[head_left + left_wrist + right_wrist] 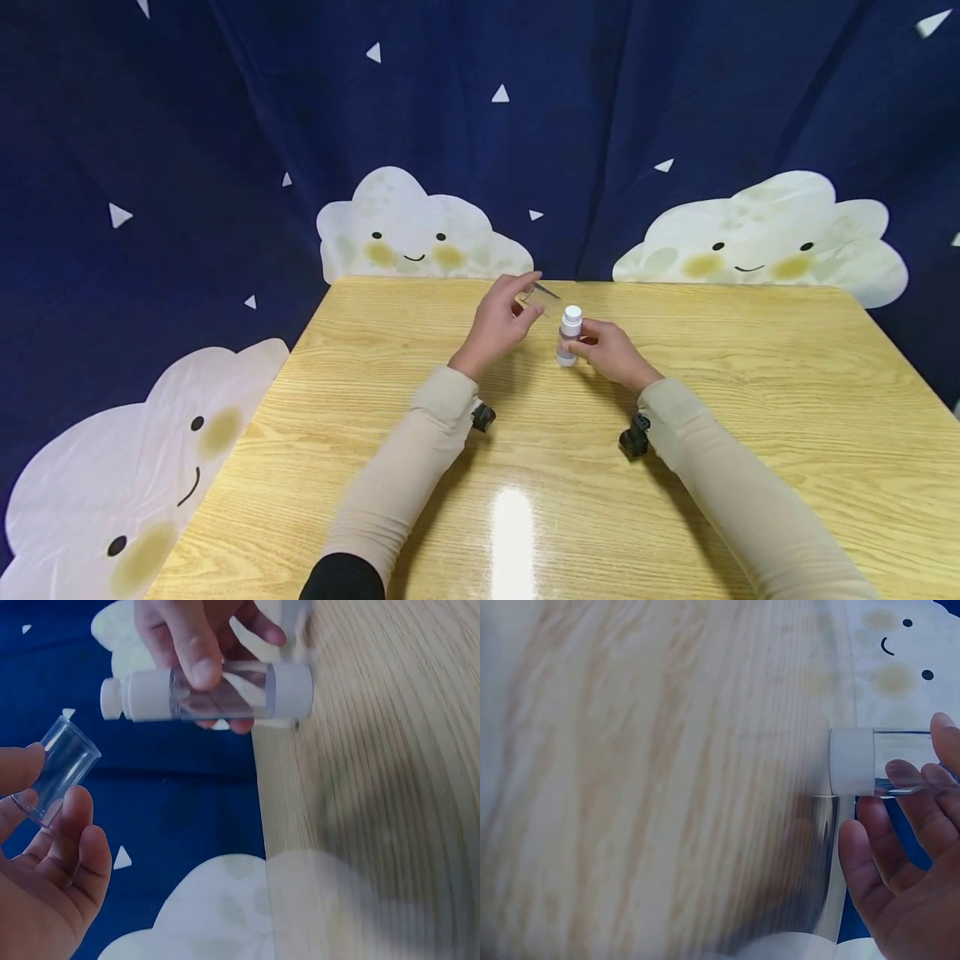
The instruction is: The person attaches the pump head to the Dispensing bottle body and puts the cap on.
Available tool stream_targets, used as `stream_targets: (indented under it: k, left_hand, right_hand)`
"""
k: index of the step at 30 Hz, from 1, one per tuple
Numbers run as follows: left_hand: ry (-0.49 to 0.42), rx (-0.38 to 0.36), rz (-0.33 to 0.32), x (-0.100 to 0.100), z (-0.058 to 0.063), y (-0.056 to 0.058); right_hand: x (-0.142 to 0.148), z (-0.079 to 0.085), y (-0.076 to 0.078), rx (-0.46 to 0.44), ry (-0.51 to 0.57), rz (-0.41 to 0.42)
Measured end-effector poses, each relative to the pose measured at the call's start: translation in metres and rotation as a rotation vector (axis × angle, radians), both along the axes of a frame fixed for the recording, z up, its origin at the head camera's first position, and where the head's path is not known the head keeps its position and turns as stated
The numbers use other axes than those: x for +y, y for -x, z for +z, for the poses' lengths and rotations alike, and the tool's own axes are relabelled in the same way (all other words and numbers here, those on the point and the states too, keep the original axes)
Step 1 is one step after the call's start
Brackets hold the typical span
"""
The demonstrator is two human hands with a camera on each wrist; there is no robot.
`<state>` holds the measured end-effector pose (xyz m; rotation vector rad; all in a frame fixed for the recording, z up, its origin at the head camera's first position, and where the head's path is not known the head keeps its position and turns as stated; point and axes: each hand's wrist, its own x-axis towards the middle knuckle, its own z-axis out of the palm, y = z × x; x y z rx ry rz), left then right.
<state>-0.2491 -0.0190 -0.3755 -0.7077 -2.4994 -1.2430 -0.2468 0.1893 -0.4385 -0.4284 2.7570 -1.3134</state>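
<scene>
My left hand (498, 325) pinches a small clear plastic cap (69, 761) between thumb and fingers. It is tilted and see-through, with its rim facing up toward the bottle's side in the left wrist view. My right hand (613, 354) grips a small clear bottle (572, 323) with a white top and white base, held upright just right of the cap. In the right wrist view the white base (853, 761) sticks out beyond the fingers. Cap and bottle are apart. Whether the base touches the table cannot be told.
A light wood-grain table (525, 442) spreads under both arms. Behind it hangs a dark blue cloth (465, 125) with white triangles and smiling clouds. Small black cameras (634, 437) sit at both wrists.
</scene>
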Motion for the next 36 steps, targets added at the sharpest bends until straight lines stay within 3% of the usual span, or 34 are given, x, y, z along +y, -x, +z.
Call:
stream_targets:
  k: [9,15,27,36]
  left_hand:
    - [-0.033,-0.091,0.027,0.019,-0.002,0.0]
    - [-0.004,-0.077,0.028,0.023,-0.005,0.002]
    - [0.105,-0.036,-0.044,0.032,-0.004,0.003]
    - [0.161,-0.066,-0.08,0.033,-0.01,0.005]
  right_hand:
    - [-0.001,0.0,0.0,-0.009,0.018,-0.003]
    - [-0.002,0.001,-0.001,0.0,0.019,0.0]
    - [0.001,0.0,-0.001,0.005,0.027,0.011]
    - [0.002,-0.001,0.0,0.009,0.008,0.016]
